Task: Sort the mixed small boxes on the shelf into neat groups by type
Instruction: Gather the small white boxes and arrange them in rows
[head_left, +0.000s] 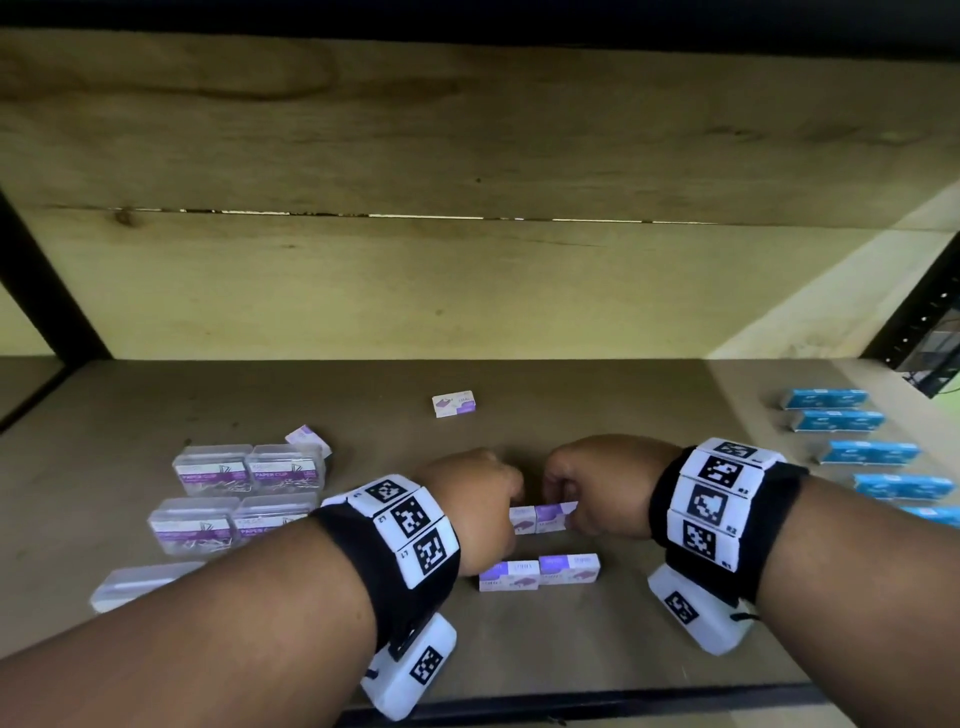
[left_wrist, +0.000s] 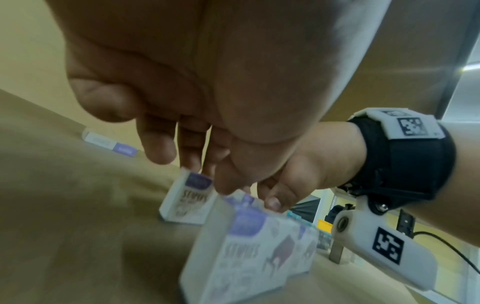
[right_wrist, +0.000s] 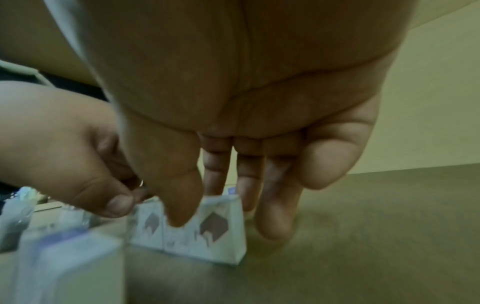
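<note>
At shelf (head_left: 649, 415) centre, two white-and-purple staple boxes are held side by side: the left box (head_left: 522, 519) is pinched by the left hand (head_left: 470, 506), the right box (head_left: 553, 517) by the right hand (head_left: 597, 488). Another pair (head_left: 537, 571) lies just beside, at 6 o'clock.

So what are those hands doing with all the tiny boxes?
A person is sorting little boxes on a wooden shelf. The left hand and right hand each pinch one of two purple-and-white staple boxes, set side by side. Another pair of staple boxes already sits in front. Clear paper clip boxes are grouped on the left, blue boxes lined up on the right. One stray staple box waits farther back, another behind the clip boxes.
</note>
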